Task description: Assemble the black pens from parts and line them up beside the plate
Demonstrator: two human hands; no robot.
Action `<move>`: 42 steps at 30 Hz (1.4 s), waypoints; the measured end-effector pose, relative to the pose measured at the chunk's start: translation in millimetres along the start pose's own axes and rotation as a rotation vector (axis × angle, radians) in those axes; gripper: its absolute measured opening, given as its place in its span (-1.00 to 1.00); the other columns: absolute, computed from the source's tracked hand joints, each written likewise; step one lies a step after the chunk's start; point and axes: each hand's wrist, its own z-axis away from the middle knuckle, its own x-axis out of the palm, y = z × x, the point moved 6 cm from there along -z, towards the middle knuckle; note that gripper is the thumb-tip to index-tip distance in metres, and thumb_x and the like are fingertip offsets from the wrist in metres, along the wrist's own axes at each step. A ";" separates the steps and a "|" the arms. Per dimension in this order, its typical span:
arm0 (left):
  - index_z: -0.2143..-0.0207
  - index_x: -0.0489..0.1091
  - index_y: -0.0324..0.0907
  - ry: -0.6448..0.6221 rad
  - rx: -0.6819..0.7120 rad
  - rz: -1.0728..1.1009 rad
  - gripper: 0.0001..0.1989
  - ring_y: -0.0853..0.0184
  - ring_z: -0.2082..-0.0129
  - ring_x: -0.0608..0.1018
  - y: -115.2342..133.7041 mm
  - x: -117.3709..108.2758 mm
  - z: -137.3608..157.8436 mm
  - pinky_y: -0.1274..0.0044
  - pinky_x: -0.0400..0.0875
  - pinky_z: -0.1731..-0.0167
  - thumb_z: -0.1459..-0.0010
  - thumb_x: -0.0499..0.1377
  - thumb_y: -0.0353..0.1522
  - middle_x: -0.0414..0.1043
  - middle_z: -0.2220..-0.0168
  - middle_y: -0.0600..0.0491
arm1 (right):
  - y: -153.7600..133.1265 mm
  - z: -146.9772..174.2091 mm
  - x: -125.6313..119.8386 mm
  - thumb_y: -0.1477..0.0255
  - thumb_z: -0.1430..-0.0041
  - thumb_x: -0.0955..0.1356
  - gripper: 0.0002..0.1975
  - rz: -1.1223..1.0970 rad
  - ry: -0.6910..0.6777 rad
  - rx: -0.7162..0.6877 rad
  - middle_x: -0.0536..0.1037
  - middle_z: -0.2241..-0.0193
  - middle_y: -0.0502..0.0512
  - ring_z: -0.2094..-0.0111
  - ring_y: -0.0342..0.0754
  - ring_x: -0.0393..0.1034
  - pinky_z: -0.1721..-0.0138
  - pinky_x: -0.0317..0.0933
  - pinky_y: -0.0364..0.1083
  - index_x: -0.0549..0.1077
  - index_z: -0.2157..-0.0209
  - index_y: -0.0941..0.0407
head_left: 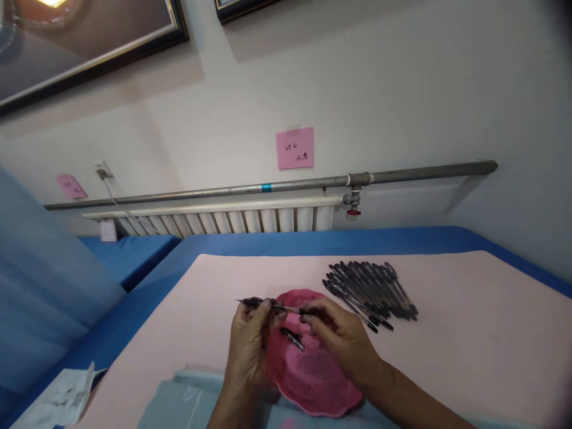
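Note:
My left hand (249,342) pinches a slim black pen (277,307) between thumb and fingers, its thin tip pointing left. At the pen's other end, the fingertips of my right hand (344,336) close around its dark end. The pen is roughly level above a pink scalloped plate (315,384). On the plate, just below the pen, lies a short black piece with a clear part, like a pen cap (292,338). A pile of black pens (369,292) with clear barrels rests to the right, beyond my right hand.
A pink sheet (469,333) covers the blue-edged table (402,238). Light blue-green cloth (179,405) lies at the near edge, white paper (58,396) at left. A blue curtain (44,286) hangs on the left. Behind are a radiator (254,220) and pipe (415,174).

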 end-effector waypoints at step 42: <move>0.44 0.31 -0.25 -0.087 0.059 -0.227 -0.67 0.43 0.57 0.51 7.6 -1.5 -2.2 0.62 0.42 0.52 0.23 0.36 -0.32 0.47 0.50 0.07 | -2.1 3.4 17.2 0.35 -0.19 0.22 -0.74 0.091 -0.348 0.110 0.36 0.62 -0.03 0.55 -0.11 0.24 0.49 0.12 -0.12 0.30 0.57 0.07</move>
